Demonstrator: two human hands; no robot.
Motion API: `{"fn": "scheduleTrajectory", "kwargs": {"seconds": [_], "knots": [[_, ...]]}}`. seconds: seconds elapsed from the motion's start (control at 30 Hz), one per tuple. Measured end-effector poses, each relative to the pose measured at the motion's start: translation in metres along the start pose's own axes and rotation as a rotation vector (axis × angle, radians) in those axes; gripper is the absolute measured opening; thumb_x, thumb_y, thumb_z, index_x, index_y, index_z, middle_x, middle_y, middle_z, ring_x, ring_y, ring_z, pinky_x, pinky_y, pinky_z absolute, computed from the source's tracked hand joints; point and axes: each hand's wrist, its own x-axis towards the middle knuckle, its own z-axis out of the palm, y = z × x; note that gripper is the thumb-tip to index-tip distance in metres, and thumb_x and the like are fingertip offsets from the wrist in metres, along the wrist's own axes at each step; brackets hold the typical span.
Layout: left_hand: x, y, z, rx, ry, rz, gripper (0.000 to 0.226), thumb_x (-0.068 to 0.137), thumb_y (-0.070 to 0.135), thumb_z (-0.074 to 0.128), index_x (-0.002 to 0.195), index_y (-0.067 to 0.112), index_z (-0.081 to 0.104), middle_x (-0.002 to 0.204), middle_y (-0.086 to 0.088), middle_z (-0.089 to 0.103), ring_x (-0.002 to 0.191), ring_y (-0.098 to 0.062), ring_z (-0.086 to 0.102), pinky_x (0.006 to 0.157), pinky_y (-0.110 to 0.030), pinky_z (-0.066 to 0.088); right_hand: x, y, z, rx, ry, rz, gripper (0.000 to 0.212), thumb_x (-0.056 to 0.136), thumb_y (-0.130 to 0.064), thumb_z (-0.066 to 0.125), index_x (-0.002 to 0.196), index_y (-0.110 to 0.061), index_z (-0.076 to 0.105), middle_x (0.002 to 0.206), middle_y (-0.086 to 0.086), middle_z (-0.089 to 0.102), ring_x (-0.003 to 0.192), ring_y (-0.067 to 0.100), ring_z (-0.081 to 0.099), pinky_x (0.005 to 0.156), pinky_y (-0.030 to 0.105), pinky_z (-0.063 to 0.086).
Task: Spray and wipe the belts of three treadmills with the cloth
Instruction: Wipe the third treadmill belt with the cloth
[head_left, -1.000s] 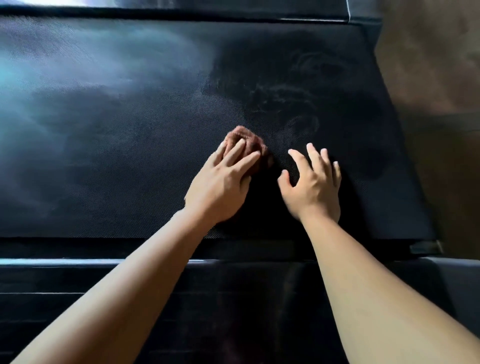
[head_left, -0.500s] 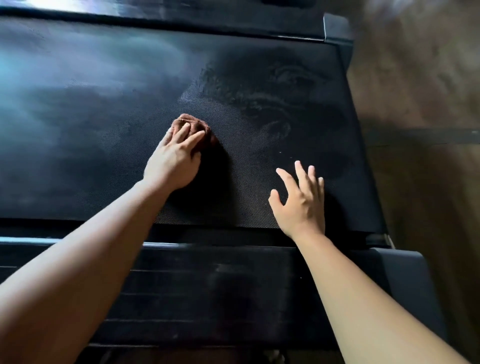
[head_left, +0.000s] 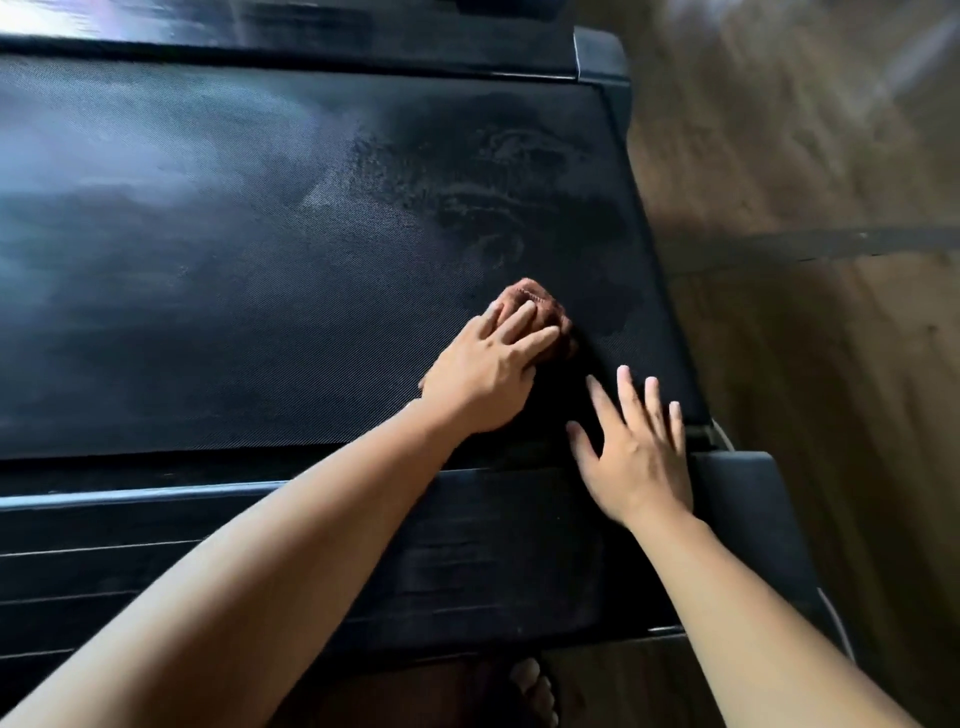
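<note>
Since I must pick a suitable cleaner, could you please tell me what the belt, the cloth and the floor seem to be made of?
Belt: likely rubber or PVC, matt black, finely ribbed texture. Cloth: soft brown terry or microfibre, by its fuzzy bunched surface. Floor: wood or wood-look laminate, brown grain; blurred, so unsure.

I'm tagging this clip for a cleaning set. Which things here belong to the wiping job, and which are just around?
In the job: brown cloth, treadmill belt, left hand pressing the cloth, right hand open at the belt's near edge.
Just around: side rail, wooden floor, a foot.
</note>
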Motion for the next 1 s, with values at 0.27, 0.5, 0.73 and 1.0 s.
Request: {"fn": "scheduleTrajectory", "kwargs": {"seconds": [0.27,0.5,0.73,1.0], "knots": [[-0.086,-0.079,-0.009,0.041,0.084,-0.003,0.057,0.093,0.038,0.046,0.148,0.022,0.051,0.158,-0.012,0.041,0.15,-0.031,0.03,0.123,-0.047,0.026,-0.003,-0.001,0.0,0.021,0.013,0.003,0.074,0.087,-0.063,0.022,0.156,-0.036,0.022,0.167,0.001,0.011,0.153,0.025,0.006,0.124,0.048,0.004],[-0.035,-0.118,-0.029,0.003,0.156,-0.323,0.059,0.094,0.032,0.048,0.152,0.02,0.044,0.163,-0.014,0.03,0.156,-0.029,0.012,0.128,-0.037,0.007,-0.001,-0.002,0.002,0.035,0.034,0.016,0.073,0.084,-0.059,0.024,0.154,-0.036,0.026,0.166,0.0,0.013,0.153,0.026,0.01,0.123,0.048,0.007],[0.048,-0.057,-0.017,-0.023,0.197,-0.248,0.057,0.096,0.022,0.053,0.153,0.021,0.042,0.164,-0.013,0.028,0.155,-0.029,0.012,0.123,-0.028,-0.004,0.0,-0.004,-0.001,0.017,-0.003,0.033,0.076,0.082,-0.059,0.022,0.154,-0.038,0.02,0.167,-0.003,0.007,0.154,0.023,0.005,0.124,0.047,0.004],[-0.003,-0.029,0.008,-0.015,0.057,0.099,0.057,0.089,0.036,0.042,0.143,0.021,0.057,0.155,-0.015,0.045,0.149,-0.037,0.032,0.122,-0.05,0.029,0.001,-0.005,-0.003,0.013,-0.016,0.034,0.077,0.08,-0.059,0.024,0.154,-0.038,0.024,0.167,-0.004,0.008,0.154,0.023,0.005,0.124,0.046,0.005]]}}
